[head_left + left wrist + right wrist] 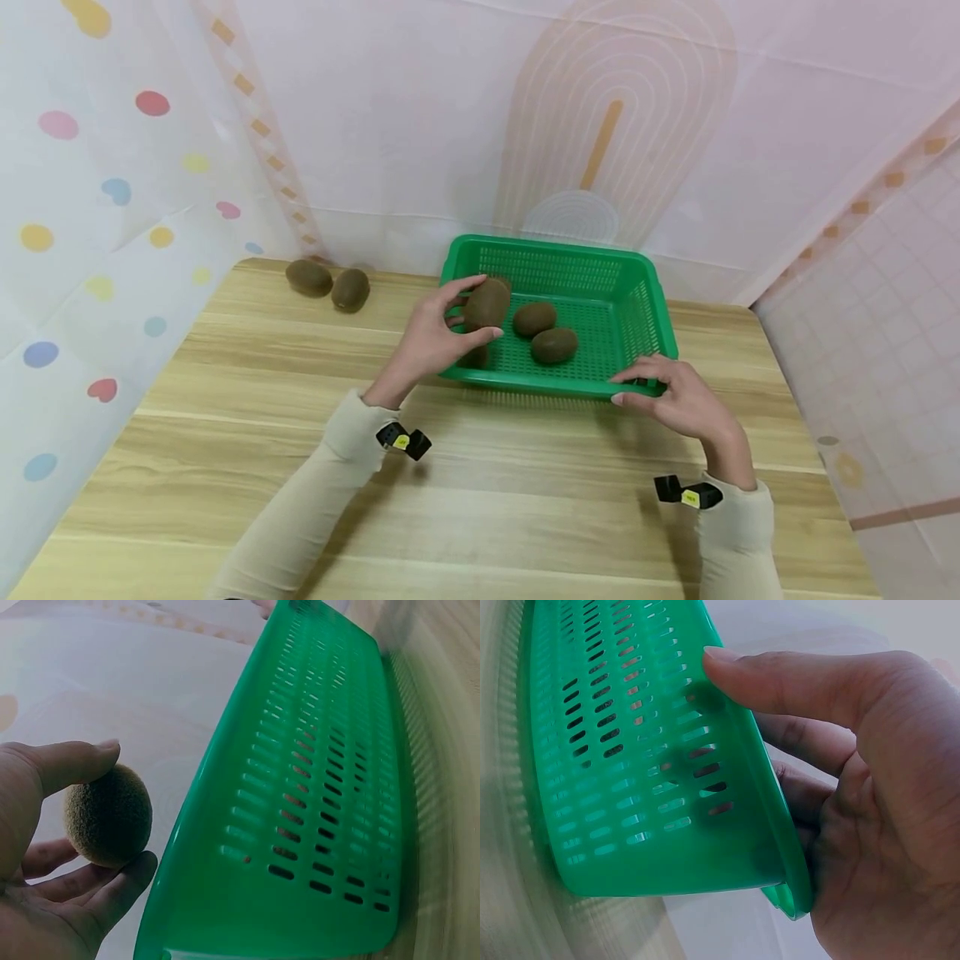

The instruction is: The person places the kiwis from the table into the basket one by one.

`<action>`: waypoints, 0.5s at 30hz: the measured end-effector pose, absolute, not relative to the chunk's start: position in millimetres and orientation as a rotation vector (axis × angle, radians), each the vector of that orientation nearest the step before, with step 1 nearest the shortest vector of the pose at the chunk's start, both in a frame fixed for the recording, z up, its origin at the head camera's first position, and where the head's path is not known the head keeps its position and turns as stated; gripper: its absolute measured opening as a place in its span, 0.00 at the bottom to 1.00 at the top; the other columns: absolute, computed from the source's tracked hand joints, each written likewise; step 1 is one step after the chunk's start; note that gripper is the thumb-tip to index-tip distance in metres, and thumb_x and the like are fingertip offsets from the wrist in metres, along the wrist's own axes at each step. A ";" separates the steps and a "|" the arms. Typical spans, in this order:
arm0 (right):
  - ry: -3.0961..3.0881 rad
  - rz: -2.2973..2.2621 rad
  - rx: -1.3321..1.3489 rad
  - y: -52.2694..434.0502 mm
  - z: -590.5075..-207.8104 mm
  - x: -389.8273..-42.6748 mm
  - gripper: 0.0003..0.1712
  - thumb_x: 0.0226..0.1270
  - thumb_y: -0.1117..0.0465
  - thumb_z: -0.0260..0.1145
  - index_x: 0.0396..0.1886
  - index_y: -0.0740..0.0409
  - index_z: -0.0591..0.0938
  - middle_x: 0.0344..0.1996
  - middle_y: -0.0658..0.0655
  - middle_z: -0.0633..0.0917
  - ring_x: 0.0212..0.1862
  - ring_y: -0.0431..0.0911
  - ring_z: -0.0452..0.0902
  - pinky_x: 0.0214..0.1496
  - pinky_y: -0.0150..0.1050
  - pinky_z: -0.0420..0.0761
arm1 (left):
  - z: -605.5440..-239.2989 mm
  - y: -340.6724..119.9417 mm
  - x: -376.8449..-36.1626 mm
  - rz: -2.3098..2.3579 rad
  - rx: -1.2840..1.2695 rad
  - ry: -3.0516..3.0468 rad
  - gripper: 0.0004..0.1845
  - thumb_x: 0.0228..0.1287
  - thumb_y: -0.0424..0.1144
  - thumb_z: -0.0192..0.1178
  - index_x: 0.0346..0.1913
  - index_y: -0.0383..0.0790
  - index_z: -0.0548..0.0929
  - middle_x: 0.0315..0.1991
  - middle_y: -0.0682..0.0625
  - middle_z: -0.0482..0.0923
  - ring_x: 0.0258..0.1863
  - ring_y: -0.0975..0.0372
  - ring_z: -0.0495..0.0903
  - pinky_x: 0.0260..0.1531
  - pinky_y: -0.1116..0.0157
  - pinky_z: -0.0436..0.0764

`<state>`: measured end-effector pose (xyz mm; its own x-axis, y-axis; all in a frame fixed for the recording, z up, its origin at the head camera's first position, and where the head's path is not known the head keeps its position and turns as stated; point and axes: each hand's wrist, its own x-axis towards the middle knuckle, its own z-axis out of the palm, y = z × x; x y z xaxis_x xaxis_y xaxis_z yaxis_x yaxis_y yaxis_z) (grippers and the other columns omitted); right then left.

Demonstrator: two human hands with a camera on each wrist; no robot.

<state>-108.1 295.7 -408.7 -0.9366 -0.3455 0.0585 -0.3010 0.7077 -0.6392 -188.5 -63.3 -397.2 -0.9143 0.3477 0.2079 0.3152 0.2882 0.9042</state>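
Brown kiwi point(488, 304) in grip of left hand point(435, 333) above green basket point(555, 247); right hand point(678, 402) pinches near rim point(540, 384), thumb outside.

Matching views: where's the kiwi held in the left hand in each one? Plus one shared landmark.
Head: kiwi almost dead centre, above the left part of the green basket.
Left wrist: kiwi left of centre, between thumb and fingers.
Right wrist: held kiwi can't be made out.
Shared landmark: the green basket, in all three.

Bright green basket point(540, 382), brown kiwis point(487, 303), tan wood-grained table point(510, 517), cream sleeves point(300, 508), multicolour-dotted white sheet point(82, 183)
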 end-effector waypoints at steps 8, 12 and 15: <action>2.838 -1.042 -0.551 293.7 -407.2 -109.7 0.09 0.66 0.58 0.75 0.45 0.44 0.91 0.41 0.46 0.89 0.51 0.46 0.76 0.57 0.50 0.74 | -398.1 -60.8 -186.1 1.686 0.697 2.516 0.38 0.60 0.41 0.76 0.73 0.45 0.73 0.70 0.47 0.74 0.66 0.50 0.77 0.61 0.49 0.82; 2.834 -1.050 -0.553 293.6 -406.9 -111.2 0.09 0.66 0.58 0.74 0.45 0.44 0.91 0.42 0.47 0.89 0.53 0.48 0.77 0.60 0.54 0.73 | -401.1 -62.4 -185.8 1.681 0.715 2.484 0.37 0.60 0.40 0.76 0.72 0.43 0.74 0.67 0.45 0.76 0.65 0.46 0.77 0.62 0.47 0.81; 2.830 -1.052 -0.550 293.0 -407.7 -112.2 0.09 0.66 0.57 0.74 0.45 0.44 0.91 0.41 0.46 0.89 0.52 0.47 0.76 0.61 0.53 0.73 | -402.1 -66.1 -186.2 1.677 0.728 2.488 0.37 0.61 0.40 0.75 0.72 0.43 0.73 0.66 0.44 0.76 0.65 0.44 0.76 0.63 0.45 0.80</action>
<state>-112.2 293.0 -407.7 -0.9331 -0.3553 0.0555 -0.3053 0.7010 -0.6445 -186.2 -66.1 -402.1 -0.8874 0.4090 0.2128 0.3506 0.2991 0.8875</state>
